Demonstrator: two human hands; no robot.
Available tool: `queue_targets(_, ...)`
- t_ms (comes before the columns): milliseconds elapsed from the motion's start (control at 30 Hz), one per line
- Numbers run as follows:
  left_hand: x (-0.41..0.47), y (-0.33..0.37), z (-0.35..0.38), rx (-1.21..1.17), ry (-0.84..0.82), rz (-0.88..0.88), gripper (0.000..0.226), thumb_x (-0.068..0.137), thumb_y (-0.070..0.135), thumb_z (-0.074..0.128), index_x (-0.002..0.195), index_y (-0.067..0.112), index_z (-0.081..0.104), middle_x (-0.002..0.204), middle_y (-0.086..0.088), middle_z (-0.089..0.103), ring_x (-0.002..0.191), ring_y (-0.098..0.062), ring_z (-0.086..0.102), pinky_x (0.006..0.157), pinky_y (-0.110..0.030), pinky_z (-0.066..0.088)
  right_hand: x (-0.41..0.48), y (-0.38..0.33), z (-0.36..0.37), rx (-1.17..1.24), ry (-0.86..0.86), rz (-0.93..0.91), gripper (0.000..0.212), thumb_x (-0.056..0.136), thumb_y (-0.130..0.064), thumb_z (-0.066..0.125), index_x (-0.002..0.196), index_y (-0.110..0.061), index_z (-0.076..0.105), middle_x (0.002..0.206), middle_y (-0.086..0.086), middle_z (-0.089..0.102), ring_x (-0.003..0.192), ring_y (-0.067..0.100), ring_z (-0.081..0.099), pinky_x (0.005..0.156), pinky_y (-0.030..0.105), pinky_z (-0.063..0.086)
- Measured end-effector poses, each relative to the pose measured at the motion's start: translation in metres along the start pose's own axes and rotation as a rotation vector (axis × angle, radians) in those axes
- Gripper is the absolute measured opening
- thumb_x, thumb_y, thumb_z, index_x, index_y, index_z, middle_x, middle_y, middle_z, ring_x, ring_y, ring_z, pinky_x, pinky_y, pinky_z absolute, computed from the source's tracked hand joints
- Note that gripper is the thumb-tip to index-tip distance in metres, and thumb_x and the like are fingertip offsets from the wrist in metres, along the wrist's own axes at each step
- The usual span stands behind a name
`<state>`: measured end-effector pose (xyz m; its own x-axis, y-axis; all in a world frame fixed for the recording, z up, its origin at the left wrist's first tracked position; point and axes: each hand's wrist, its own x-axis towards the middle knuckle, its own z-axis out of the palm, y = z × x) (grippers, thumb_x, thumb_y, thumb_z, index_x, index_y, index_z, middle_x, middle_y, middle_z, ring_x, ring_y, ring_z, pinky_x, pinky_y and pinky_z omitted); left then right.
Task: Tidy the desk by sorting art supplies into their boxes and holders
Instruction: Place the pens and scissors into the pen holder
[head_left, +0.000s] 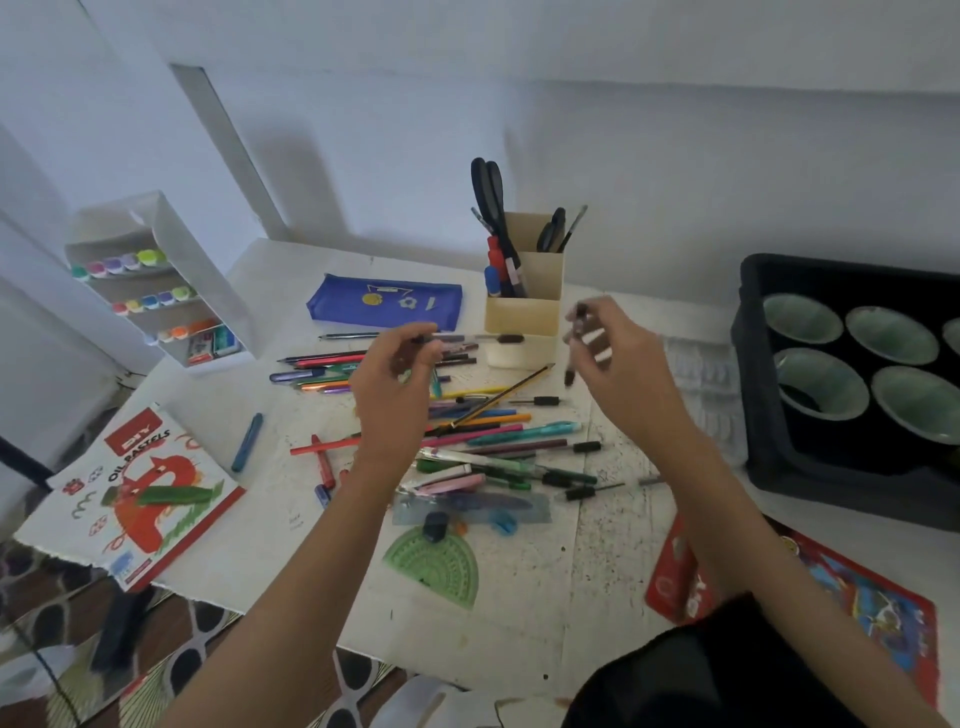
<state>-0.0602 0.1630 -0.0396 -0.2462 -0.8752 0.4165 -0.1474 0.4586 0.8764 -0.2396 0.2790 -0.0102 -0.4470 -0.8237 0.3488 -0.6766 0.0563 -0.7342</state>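
White was the desk (524, 623), with small dark specks all over it. At the far left stood a white rack (171, 244) with rows of little paint pots (150, 301) in many colours. In front of the rack, at the desk's left edge, an oil pastels box (135, 499) lay flat with a green crayon (176, 494) on top. Further back lay a blue pencil case (384, 301).

The left hand (397, 395) was up above a big pile of pens and pencils (524, 433) in the middle of the desk. Its fingers were curled, and they pinched the end of one pen (457, 339) that pointed sideways to the right. Near the front, between the two arms, a green half-round ruler (434, 566) lay flat.

Behind the pile stood a cream holder (522, 314) with black scissors (488, 187) and some pens sticking up out of it. Just to the right of the holder, the right hand (623, 364) was raised too. Its fingers were bent around a dark pen (576, 330) that hung down (it was blurry, so there might have been more than one).

On the far right sat a black tray (753, 415) with green bowls (818, 387) inside. A red box (883, 618) lay flat in front of the tray.
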Motion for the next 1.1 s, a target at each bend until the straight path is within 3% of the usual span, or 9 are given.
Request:
queue_targets(100, 0.016, -0.002, 0.015, 0.026, 0.088, 0.054, 0.015, 0.088, 0.007, 0.063, 0.103, 0.007, 0.066, 0.092, -0.007, 0.068, 0.082, -0.018, 0.066, 0.077, -0.025, 0.055, 0.026, -0.011, 0.012, 0.094, 0.066, -0.065, 0.008, 0.095, -0.011, 0.051, 0.102, -0.013, 0.054, 0.089, -0.002, 0.061, 0.073, 0.012, 0.064, 0.066, 0.019, 0.053)
queue_targets(300, 0.039, -0.011, 0.043, 0.125, 0.034, 0.003, 0.016, 0.088, 0.008, 0.063, 0.103, 0.006, 0.068, 0.091, -0.008, 0.068, 0.078, -0.012, 0.063, 0.075, -0.019, 0.052, 0.056, -0.008, 0.047, 0.047, 0.046, -0.089, 0.014, 0.095, -0.009, 0.049, 0.106, -0.009, 0.058, 0.087, 0.007, 0.063, 0.074, 0.019, 0.061, 0.071, 0.039, 0.054)
queue_targets(433, 0.047, -0.008, 0.051, 0.129, -0.122, -0.171, 0.030, 0.089, 0.010, 0.063, 0.119, 0.009, 0.064, 0.098, -0.005, 0.070, 0.077, -0.006, 0.063, 0.068, -0.002, 0.045, 0.059, -0.002, 0.055, 0.049, -0.101, 0.007, 0.038, 0.092, -0.003, 0.049, 0.128, -0.016, 0.051, 0.108, 0.005, 0.061, 0.074, 0.002, 0.054, 0.076, 0.018, 0.049)
queue_targets(533, 0.043, -0.005, 0.050, 0.153, -0.208, -0.242, 0.044, 0.091, 0.008, 0.060, 0.134, 0.012, 0.052, 0.108, 0.002, 0.061, 0.068, 0.004, 0.057, 0.056, -0.002, 0.043, 0.049, 0.004, 0.050, 0.059, -0.097, 0.000, 0.050, 0.090, 0.001, 0.052, 0.136, -0.017, 0.045, 0.123, 0.002, 0.057, 0.075, 0.002, 0.055, 0.074, 0.005, 0.043)
queue_targets(600, 0.037, -0.007, 0.045, 0.171, -0.181, -0.248, 0.046, 0.091, 0.005, 0.058, 0.136, 0.012, 0.050, 0.121, -0.002, 0.057, 0.065, 0.009, 0.055, 0.057, -0.003, 0.045, 0.037, 0.010, 0.040, 0.057, -0.047, -0.012, 0.047, 0.089, 0.001, 0.053, 0.134, -0.015, 0.049, 0.123, 0.000, 0.057, 0.077, 0.003, 0.055, 0.072, 0.003, 0.042)
queue_targets(700, 0.022, -0.013, 0.037, 0.183, -0.112, -0.172, 0.040, 0.089, 0.000, 0.058, 0.127, 0.013, 0.057, 0.124, -0.006, 0.053, 0.071, 0.012, 0.056, 0.068, -0.011, 0.052, 0.009, 0.022, 0.024, 0.059, -0.041, 0.068, 0.041, 0.090, -0.001, 0.053, 0.128, -0.015, 0.053, 0.117, -0.002, 0.059, 0.082, 0.004, 0.058, 0.071, 0.007, 0.047)
queue_targets(800, 0.003, -0.018, 0.031, 0.239, -0.141, -0.053, 0.025, 0.085, -0.003, 0.060, 0.103, 0.012, 0.067, 0.108, -0.007, 0.056, 0.074, -0.001, 0.056, 0.068, -0.005, 0.043, -0.024, 0.037, 0.010, -0.010, -0.137, 0.163, 0.031, 0.090, -0.003, 0.056, 0.117, -0.018, 0.061, 0.105, -0.004, 0.063, 0.082, 0.000, 0.058, 0.072, 0.005, 0.047)
queue_targets(933, -0.023, -0.027, 0.023, 0.304, -0.465, 0.239, 0.013, 0.075, 0.002, 0.063, 0.074, 0.013, 0.071, 0.088, 0.002, 0.053, 0.081, -0.015, 0.049, 0.072, -0.020, 0.039, -0.062, 0.053, -0.004, -0.153, -0.310, 0.273, 0.017, 0.088, -0.008, 0.061, 0.100, -0.017, 0.067, 0.095, -0.007, 0.061, 0.077, -0.004, 0.055, 0.066, 0.006, 0.044)
queue_targets(1100, -0.047, -0.033, 0.019, 0.554, -0.768, 0.457, 0.021, 0.076, 0.027, 0.055, 0.079, 0.030, 0.075, 0.099, 0.004, 0.052, 0.094, -0.015, 0.039, 0.073, -0.031, 0.023, -0.088, 0.070, -0.011, -0.280, -0.365, 0.341, 0.013, 0.084, -0.011, 0.066, 0.089, -0.023, 0.063, 0.099, -0.009, 0.049, 0.071, 0.000, 0.051, 0.079, 0.022, 0.048)
